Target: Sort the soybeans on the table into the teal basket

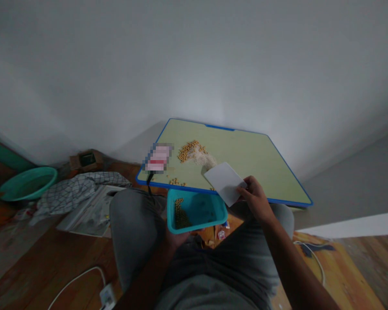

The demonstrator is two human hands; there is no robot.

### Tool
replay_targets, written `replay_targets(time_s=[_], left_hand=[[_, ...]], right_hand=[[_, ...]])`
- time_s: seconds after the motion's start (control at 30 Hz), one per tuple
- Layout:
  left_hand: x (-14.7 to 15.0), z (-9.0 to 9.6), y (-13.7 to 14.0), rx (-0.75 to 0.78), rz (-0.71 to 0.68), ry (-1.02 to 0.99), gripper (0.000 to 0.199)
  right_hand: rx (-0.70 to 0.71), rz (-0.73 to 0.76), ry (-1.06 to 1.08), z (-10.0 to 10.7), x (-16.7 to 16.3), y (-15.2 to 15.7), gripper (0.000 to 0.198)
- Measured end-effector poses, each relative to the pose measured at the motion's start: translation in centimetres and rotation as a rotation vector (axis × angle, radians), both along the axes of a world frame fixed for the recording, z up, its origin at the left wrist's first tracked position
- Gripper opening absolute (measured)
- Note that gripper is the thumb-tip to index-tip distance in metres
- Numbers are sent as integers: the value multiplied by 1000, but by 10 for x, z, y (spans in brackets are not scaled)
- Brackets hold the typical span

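My left hand (178, 238) is under a turquoise plastic tub (203, 224), gripping it from below just in front of the table edge; most of its fingers are hidden. Inside the tub, yellowish beans (178, 206) and small dark green grains (183, 219) lie at the left end. My right hand (256, 197) pinches a white rectangular card or thin pad (225, 183) by its right edge. The card slants over the table's front edge, above the tub's right end. Beyond its far corner, a heap of pale, rice-like grains (200, 156) touches a pile of yellow beans (188, 150).
The yellow-green tabletop (252, 159) has a blue rim and stands against a wall. A blurred-out pinkish card with a black strap (158, 158) lies at its left. Scattered beans (175, 181) sit near the front edge. On the floor are a green basin (29, 183), checked cloth (71, 189) and power strip (107, 296).
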State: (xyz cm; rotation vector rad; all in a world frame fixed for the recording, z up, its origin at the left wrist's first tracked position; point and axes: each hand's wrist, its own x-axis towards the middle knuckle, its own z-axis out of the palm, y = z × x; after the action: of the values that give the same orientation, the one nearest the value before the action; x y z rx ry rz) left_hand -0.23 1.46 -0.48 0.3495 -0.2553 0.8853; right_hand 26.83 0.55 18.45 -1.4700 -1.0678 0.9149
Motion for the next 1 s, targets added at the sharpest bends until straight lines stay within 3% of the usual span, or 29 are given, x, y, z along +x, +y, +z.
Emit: replay_targets(time_s=[0.3,0.67,0.73,0.9,1.0], left_hand=[[0,13,-1,53,13,-23,73],[-2,8,0,59,24,-48,69],[-2,9,0,48,24,-42,69],[-4,10,2,110,-41,-81,69],[-5,9,3,89,-23,-58,71]], right_hand=[[16,58,-22,5,-3,4,30],[-15,213,-4,16,4,11,27],[12,168,49,15,7,21,28],[182,-119,269,1,10,55,39],[235,-221,238,-6,9,64,44]])
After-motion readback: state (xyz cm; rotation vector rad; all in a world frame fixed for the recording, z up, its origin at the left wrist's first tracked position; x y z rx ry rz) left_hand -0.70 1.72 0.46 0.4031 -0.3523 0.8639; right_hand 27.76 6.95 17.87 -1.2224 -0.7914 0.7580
